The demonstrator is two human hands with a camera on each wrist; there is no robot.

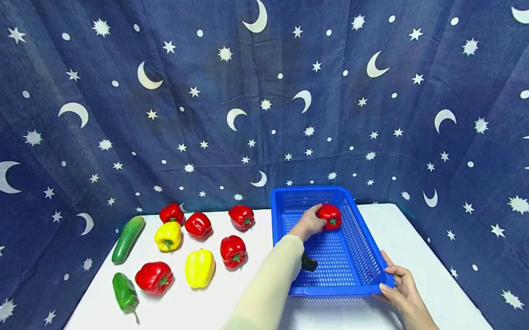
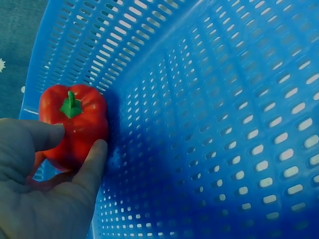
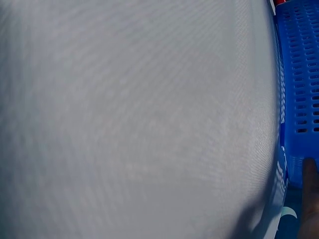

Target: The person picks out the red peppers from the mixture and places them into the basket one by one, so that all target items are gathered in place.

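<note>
A: Where is the red bell pepper [image 1: 331,216] sitting?

B: Right of centre in the head view, inside the blue basket [image 1: 332,291], toward the far end and near the right wall. Whether its full weight is on the basket's floor, I can't tell.

A: And the hands?

B: The left hand [image 1: 310,223] has hold of that pepper, spread about as wide as its body: the wrist view shows thumb and a finger on opposite sides. The right hand [image 1: 406,290], lower right, pinches the basket's near right corner.

A: It looks like a placing to me. How would you do it well?

B: Keep the right hand's grip steady so the basket can't skid on the counter [image 1: 173,319]. Let the floor take the pepper's weight before easing off, since those lobes could roll. Then part thumb and fingers just enough to slip free; the wall is close. Mind the sleeve [image 1: 269,283], too: it crosses the left rim and could drag it.

A: And the other peppers [image 1: 233,251]?

B: Left half of the frame, loosely spread, beside a cucumber [image 1: 128,240].
</note>
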